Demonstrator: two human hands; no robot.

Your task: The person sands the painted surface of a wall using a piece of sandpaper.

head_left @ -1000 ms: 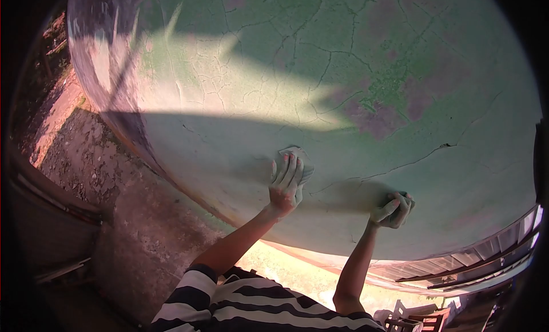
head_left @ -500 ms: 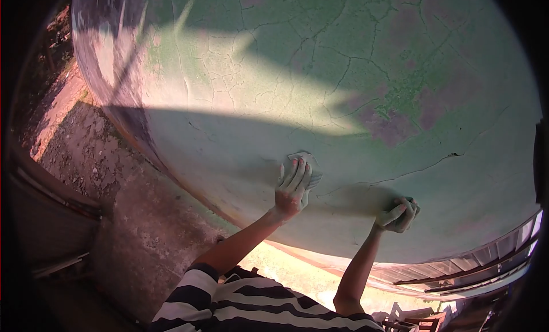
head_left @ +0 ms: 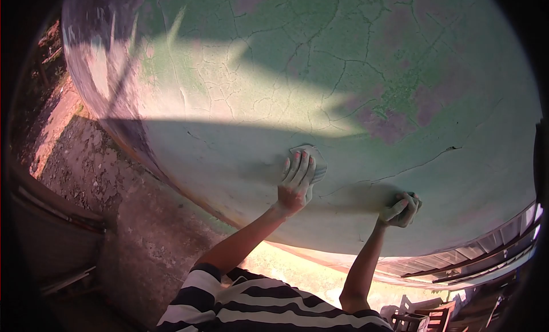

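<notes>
My left hand (head_left: pixel 295 180) presses a greyish piece of sandpaper (head_left: pixel 318 160) flat against the green painted wall (head_left: pixel 257 160). Its fingers point upward over the sheet, and the sheet's edges stick out above and to the right of them. Pale dust coats the fingers. Lower and to the right, my right hand (head_left: pixel 402 210) is closed with its fingers curled, resting against the same wall. Whatever it may hold is hidden. Fine cracks and purplish patches run across the wall above both hands, and one longer crack passes just above my right hand.
Rough concrete ground (head_left: pixel 148 235) lies below the wall at left. A dark panel (head_left: pixel 57 235) stands at the left edge. Wooden chairs (head_left: pixel 426 318) and a slatted structure (head_left: pixel 469 263) are at lower right. Sunlight crosses the upper wall.
My left hand and the sandpaper have shifted slightly up the wall. My right hand stays closed in nearly the same place. The view has tilted a little.
</notes>
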